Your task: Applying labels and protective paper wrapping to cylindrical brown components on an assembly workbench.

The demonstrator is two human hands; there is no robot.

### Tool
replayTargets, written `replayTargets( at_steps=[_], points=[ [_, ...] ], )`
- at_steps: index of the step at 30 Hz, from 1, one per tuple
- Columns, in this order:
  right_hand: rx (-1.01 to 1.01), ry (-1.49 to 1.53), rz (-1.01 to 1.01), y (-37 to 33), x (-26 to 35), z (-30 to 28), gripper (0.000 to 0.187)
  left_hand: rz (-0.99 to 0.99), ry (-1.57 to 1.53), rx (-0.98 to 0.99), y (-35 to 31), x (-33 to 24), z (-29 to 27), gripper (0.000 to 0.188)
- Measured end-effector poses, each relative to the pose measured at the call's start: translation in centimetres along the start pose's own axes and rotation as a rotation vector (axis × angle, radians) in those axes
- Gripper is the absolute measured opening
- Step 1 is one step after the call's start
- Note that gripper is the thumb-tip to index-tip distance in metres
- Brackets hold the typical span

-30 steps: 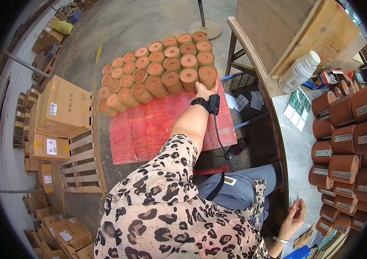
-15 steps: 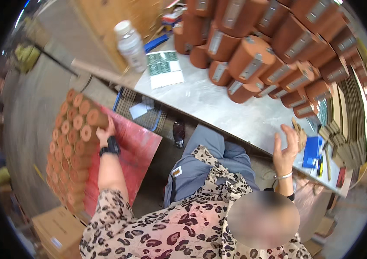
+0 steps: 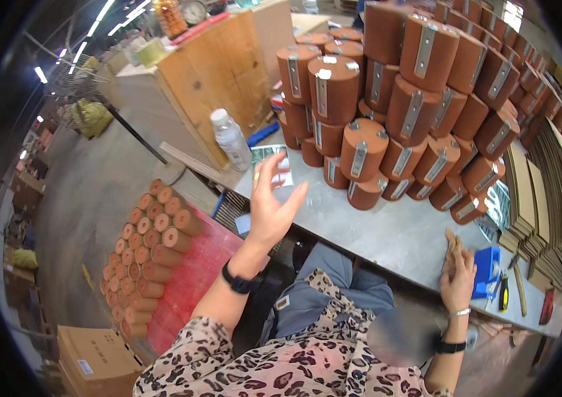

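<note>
My left hand (image 3: pixel 271 212) is raised over the near edge of the metal table (image 3: pixel 387 231), its fingers spread and nothing in them. My right hand (image 3: pixel 458 284) is down on the table's right side, its fingers curled over a crumpled brown cloth-like piece (image 3: pixel 451 246); part of that piece is hidden under the fingers. Immediately right of this hand stands a small blue box (image 3: pixel 486 271). Beyond both hands rise stacked reddish-brown cylinders (image 3: pixel 363 149) with metal strips on their sides. Plain brown cylinders with centre holes (image 3: pixel 175 238) lie stacked on the red board (image 3: pixel 188 291) at left.
A clear bottle with a white cap (image 3: pixel 231 139) stands by the wooden cabinet (image 3: pixel 215 86). Flat cardboard sheets (image 3: pixel 532 198) are piled at the right. A yellow-and-black screwdriver (image 3: pixel 504 294) lies near the table's right end. A cardboard box (image 3: pixel 95 357) sits at lower left.
My left hand has left the brown cylinders at left, empty, and moved right to the table edge. My right hand has lowered from mid-air onto the brown cloth-like piece. The view has shifted.
</note>
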State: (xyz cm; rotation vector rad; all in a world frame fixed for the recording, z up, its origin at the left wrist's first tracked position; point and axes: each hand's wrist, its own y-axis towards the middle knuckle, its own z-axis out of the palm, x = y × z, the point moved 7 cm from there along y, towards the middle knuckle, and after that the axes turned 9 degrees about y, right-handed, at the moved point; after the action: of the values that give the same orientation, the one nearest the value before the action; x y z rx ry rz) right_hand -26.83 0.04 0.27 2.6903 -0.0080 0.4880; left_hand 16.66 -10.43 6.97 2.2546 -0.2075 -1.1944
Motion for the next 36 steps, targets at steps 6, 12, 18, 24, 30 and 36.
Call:
replayTargets(
  at_steps=[6, 12, 18, 24, 30, 36],
  points=[
    [0.111, 0.268, 0.093, -0.7, 0.9, -1.0, 0.064, 0.067, 0.156, -0.257, 11.1, -6.5, 2.2, 0.087],
    [0.13, 0.304, 0.171, -1.5, -1.1, -0.6, 0.052, -0.05, 0.355, -0.371, 12.4, -6.2, 4.8, 0.094],
    [-0.011, 0.187, -0.013, -2.1, -0.6, -1.3, 0.04, 0.117, -0.39, -0.327, 8.5, -8.3, 4.0, 0.091],
    [-0.044, 0.307, -0.073, -0.5, -0.9, 0.6, 0.029, 0.201, -0.379, 0.375, -4.2, -10.3, 10.3, 0.089],
    [-0.09, 0.694, 0.288, 2.3, 1.6, -1.8, 0.022, 0.074, -0.28, 0.611, -9.8, -6.5, 18.5, 0.092],
    [0.021, 0.443, -0.443, 5.6, 12.7, -1.4, 0.027, 0.086, -0.454, 0.646, -10.6, -7.3, 20.5, 0.095]
  ],
)
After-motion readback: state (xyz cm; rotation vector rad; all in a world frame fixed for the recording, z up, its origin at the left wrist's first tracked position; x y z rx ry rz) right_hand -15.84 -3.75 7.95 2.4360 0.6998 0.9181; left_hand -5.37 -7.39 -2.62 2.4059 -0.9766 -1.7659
